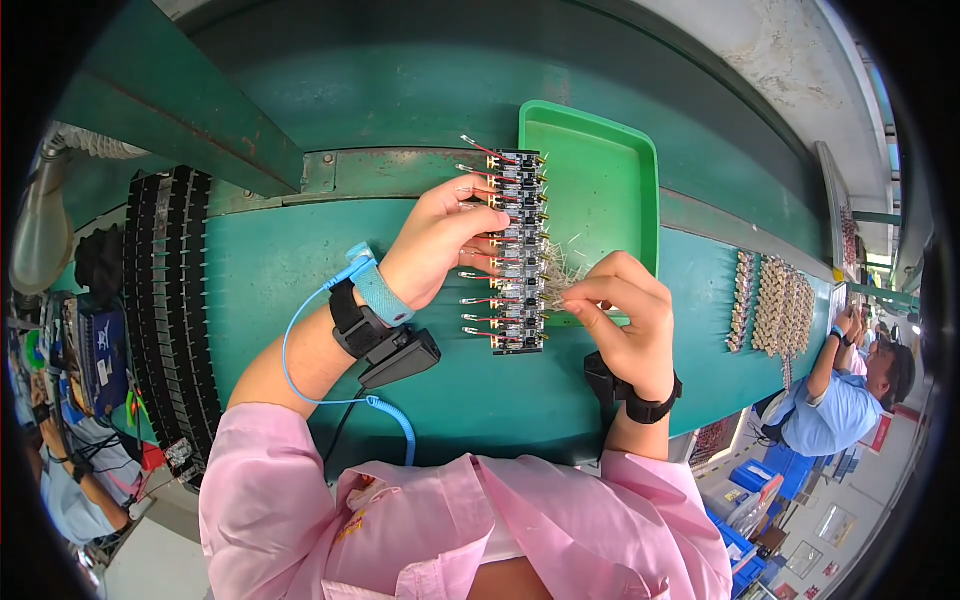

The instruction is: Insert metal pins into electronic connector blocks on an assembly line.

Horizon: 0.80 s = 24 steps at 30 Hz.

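A long panel of small black circuit boards (518, 265) stands lengthwise away from me, with short red wires along its left edge and brass-coloured pins along its right. My left hand (445, 240) grips its left edge, thumb lying on top of the boards. At the panel's lower right edge, my right hand (635, 320) has thumb and index finger pinched together; whatever is between them is too small to name. A heap of thin, pale, lead-like parts (568, 265) lies in the green tray (650, 190), close to those fingertips and partly hidden by the panel.
Stacked black board strips (170, 310) lie along the bench's left side. Rows of small beige parts (785, 305) sit at the right. A green post (190, 95) rises at the far left. A coiled blue cord (400, 420) runs from my left wrist strap. Another person (830, 400) works at right.
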Tool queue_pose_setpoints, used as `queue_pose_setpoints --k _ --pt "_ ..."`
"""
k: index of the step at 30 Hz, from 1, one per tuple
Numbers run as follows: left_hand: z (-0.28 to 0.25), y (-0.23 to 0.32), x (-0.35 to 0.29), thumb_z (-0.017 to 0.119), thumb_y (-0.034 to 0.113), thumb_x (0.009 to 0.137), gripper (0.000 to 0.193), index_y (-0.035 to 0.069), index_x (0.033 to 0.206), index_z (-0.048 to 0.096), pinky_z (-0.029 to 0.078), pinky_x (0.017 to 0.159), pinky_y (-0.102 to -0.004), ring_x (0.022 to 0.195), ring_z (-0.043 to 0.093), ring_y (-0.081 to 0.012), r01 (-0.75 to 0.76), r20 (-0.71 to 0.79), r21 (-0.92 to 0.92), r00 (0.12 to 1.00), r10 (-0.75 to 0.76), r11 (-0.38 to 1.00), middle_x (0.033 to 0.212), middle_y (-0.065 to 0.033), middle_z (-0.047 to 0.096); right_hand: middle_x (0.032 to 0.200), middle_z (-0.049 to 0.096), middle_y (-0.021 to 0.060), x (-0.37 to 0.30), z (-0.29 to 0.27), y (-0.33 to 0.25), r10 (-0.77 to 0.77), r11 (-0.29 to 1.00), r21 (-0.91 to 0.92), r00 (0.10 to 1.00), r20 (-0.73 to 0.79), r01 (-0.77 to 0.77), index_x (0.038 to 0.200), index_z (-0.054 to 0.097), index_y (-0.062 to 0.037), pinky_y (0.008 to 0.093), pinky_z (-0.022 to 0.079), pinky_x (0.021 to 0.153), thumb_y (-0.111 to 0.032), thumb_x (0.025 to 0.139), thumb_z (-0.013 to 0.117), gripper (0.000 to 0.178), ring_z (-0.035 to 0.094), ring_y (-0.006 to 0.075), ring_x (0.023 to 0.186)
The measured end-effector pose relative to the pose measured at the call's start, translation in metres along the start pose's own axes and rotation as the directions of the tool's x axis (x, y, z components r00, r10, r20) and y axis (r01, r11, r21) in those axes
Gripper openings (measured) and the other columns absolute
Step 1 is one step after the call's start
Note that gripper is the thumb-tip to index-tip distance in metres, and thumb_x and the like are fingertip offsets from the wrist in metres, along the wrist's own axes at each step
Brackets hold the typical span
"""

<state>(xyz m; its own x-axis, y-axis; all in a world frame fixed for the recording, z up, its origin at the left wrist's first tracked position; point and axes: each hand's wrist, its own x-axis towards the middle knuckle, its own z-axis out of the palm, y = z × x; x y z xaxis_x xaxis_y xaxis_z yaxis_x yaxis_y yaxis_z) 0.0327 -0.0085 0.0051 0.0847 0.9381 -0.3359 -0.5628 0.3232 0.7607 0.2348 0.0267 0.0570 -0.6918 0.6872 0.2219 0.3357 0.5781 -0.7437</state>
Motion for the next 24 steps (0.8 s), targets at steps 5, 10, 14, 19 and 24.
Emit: queue_pose_setpoints --k 5,10,14,19,24 --pt "0.0005 -0.0006 0.0003 0.051 0.01 0.08 0.019 0.006 0.098 0.051 0.05 0.058 -0.025 0.068 0.059 -0.0107 0.003 -0.014 0.005 1.0 -0.003 1.0 0.085 -0.0016 0.057 0.067 0.053 0.0045 0.0005 0.0019 0.0003 -0.034 0.999 -0.019 0.999 0.019 0.035 0.073 0.063 -0.0013 0.0233 0.04 0.05 0.005 0.065 0.065 0.01 0.05 0.0135 0.059" --pt "0.0 0.0007 -0.0005 0.051 0.01 0.08 0.019 0.006 0.098 0.051 0.05 0.058 -0.025 0.067 0.059 -0.0107 0.004 0.004 -0.004 1.0 -0.004 1.0 0.085 -0.0017 0.057 0.067 0.052 0.0044 0.0013 0.005 -0.0004 -0.047 0.998 -0.041 0.999 0.005 0.047 0.073 0.062 -0.0015 0.0234 0.04 0.05 0.005 0.065 0.065 0.01 0.05 0.014 0.059" --pt "0.0009 0.0011 -0.0007 0.052 0.01 0.079 0.019 0.006 0.098 0.051 0.05 0.058 -0.025 0.067 0.059 -0.0107 0.005 -0.001 -0.009 1.0 -0.005 1.0 0.085 -0.0018 0.057 0.067 0.052 0.0044 0.0011 0.0058 -0.0009 -0.041 0.998 -0.052 0.999 0.0 0.041 0.072 0.062 -0.0016 0.0239 0.04 0.05 0.005 0.065 0.065 0.011 0.05 0.0143 0.06" --pt "0.0003 -0.0001 0.0 0.052 0.01 0.079 0.019 0.007 0.098 0.051 0.05 0.058 -0.0248 0.067 0.059 -0.0106 0.008 -0.005 -0.013 1.0 -0.009 1.0 0.085 -0.0018 0.057 0.068 0.052 0.0047 0.0018 0.0062 -0.0004 -0.066 0.995 -0.071 0.998 -0.003 0.066 0.072 0.061 -0.0017 0.0244 0.039 0.05 0.006 0.064 0.064 0.011 0.05 0.015 0.06" --pt "-0.0011 -0.0012 0.0005 0.051 0.01 0.08 0.019 0.007 0.098 0.051 0.05 0.057 -0.0248 0.066 0.059 -0.0105 0.003 0.001 -0.012 1.0 -0.003 1.0 0.085 -0.0018 0.057 0.068 0.052 0.0053 0.0017 0.0072 -0.0011 -0.075 0.992 -0.101 0.997 -0.008 0.074 0.071 0.059 -0.0016 0.0251 0.039 0.05 0.007 0.064 0.063 0.012 0.05 0.0162 0.06"
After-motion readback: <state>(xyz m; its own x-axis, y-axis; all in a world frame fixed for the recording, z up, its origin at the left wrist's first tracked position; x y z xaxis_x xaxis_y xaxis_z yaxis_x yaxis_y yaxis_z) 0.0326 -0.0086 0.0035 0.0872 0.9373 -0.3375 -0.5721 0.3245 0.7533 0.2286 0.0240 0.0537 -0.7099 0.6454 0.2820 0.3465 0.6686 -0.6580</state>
